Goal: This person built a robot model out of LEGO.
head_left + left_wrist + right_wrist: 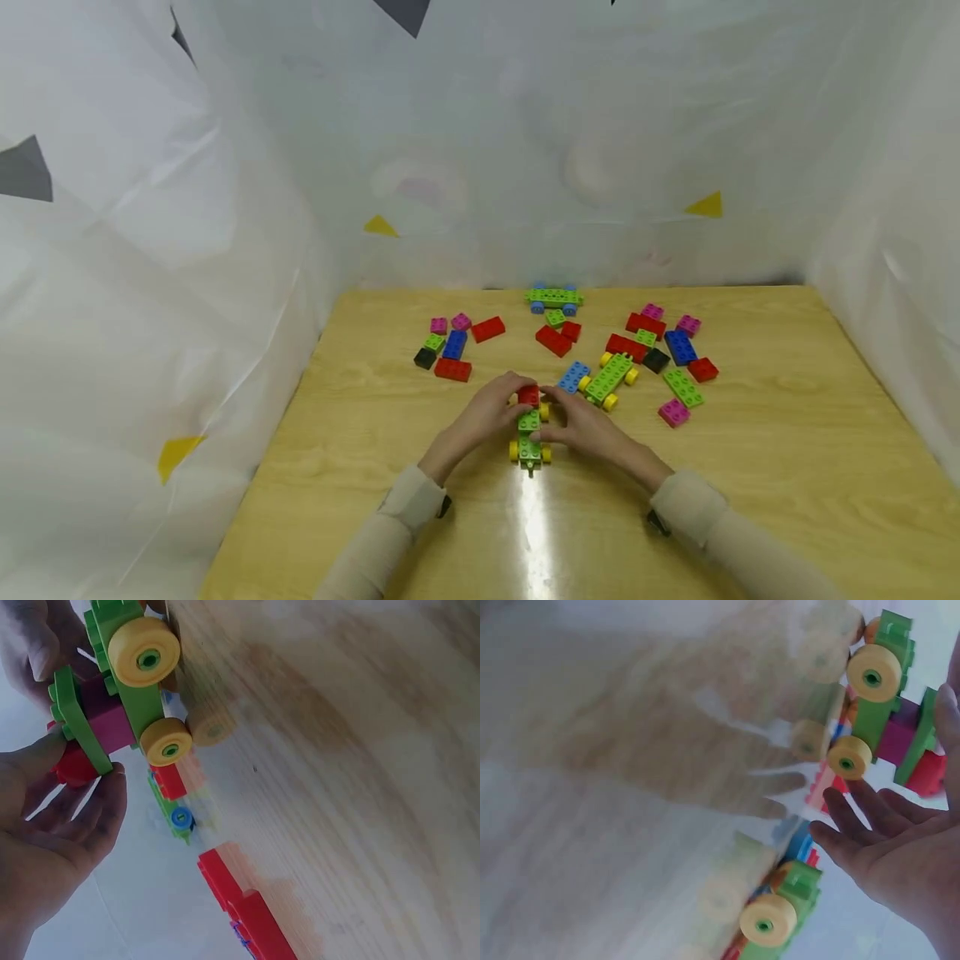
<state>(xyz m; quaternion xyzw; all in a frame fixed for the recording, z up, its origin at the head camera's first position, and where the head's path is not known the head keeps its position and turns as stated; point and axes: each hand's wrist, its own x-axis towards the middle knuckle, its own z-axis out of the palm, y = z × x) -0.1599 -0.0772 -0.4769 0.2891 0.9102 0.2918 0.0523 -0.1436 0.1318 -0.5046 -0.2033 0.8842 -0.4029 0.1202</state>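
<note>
A green toy car base with yellow wheels (529, 452) stands on the table between the hands. It carries a magenta brick (112, 720), and above that a green brick (79, 724) overhangs. On top is a red brick (528, 395), partly hidden by fingers. The left hand (491, 408) pinches the red brick and the green brick's edge between thumb and fingers. From the other side, the right hand (588, 423) holds its thumb close to the stack. Its fingers (855, 802) are extended and loosely spread beside the car; whether they touch it is unclear.
A second green car base with yellow wheels (609, 379) and a light blue brick (574, 377) lie just right of the hands. A green base with blue wheels (554, 297) stands at the back. Several loose bricks lie left, such as a red one (453, 370), and right, around a dark blue one (680, 347).
</note>
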